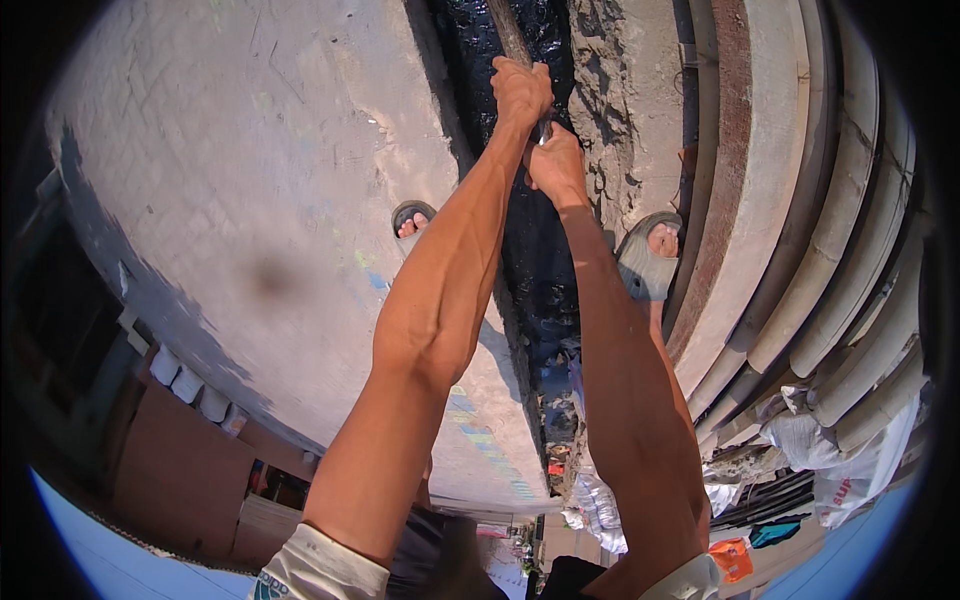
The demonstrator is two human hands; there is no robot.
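Observation:
A long rough pole (508, 30) runs up out of the top of the view, over a narrow drain (540, 320) of dark, wet, glistening sludge. My left hand (520, 92) is closed around the pole near the top of the picture. Just below it, my right hand (553, 160) grips the same pole, fingers curled. My sandalled left foot (410, 222) rests at the pavement edge, partly behind my left forearm. My right foot in a grey sandal (648, 250) stands on the other side of the drain. The pole's far end is out of view.
A pale concrete pavement (240, 180) borders the drain on the left, with white containers (190, 385) along its far side. On the right are a broken concrete ledge (620, 120), long grey beams or pipes (840, 220) lying side by side, and plastic sacks (850, 460).

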